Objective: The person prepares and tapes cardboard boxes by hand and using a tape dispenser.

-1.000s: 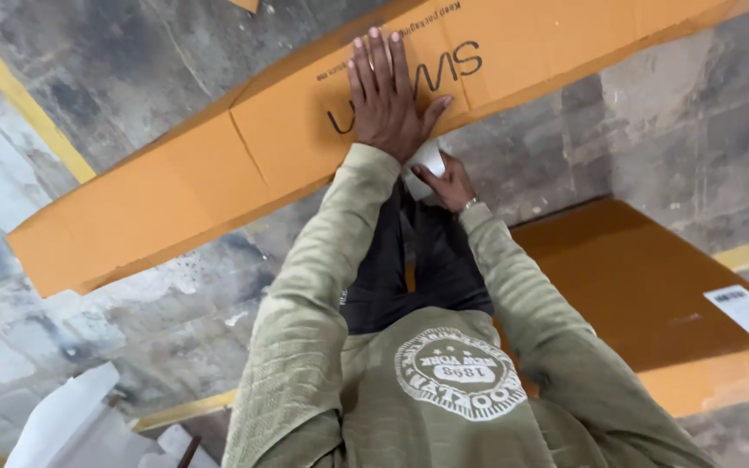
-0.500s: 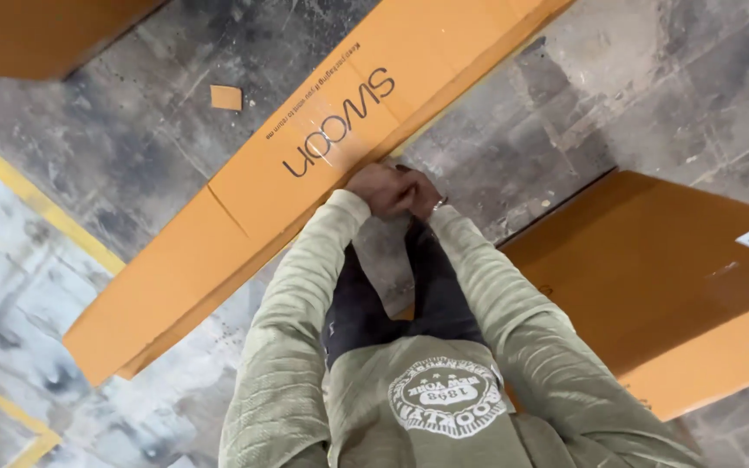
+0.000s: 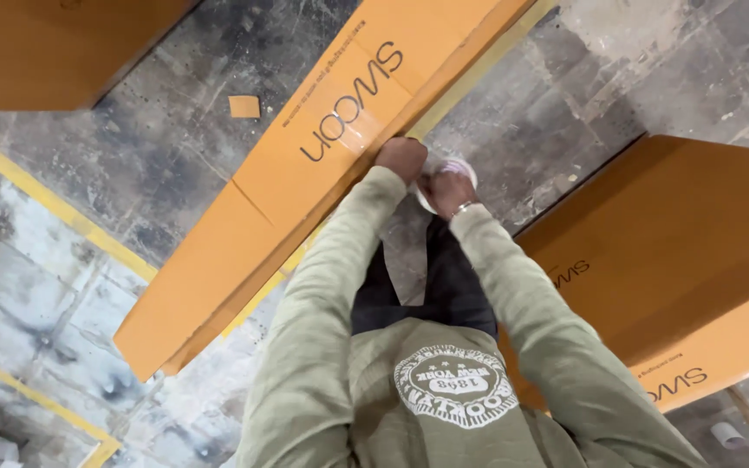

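Long orange carton (image 3: 305,182) lies flat on concrete floor (image 3: 175,95). Left hand (image 3: 401,158) fisted on carton edge; right hand (image 3: 449,186) fingers grasping a white tape roll (image 3: 461,166). Judged: seam taping underway; next needs tape pulled straight along seam.

Bearing surface: worn grey concrete floor (image 3: 565,95), stained and scuffed, crossed by painted yellow lines (image 3: 54,208). Directly on it: one long, flat orange cardboard carton (image 3: 305,173) lying diagonally; a second broad orange cardboard carton (image 3: 687,251) at right; a third orange cardboard carton (image 3: 45,52) at upper left; one small square orange cardboard scrap (image 3: 244,106) lying apart, between the long carton and the upper-left one.
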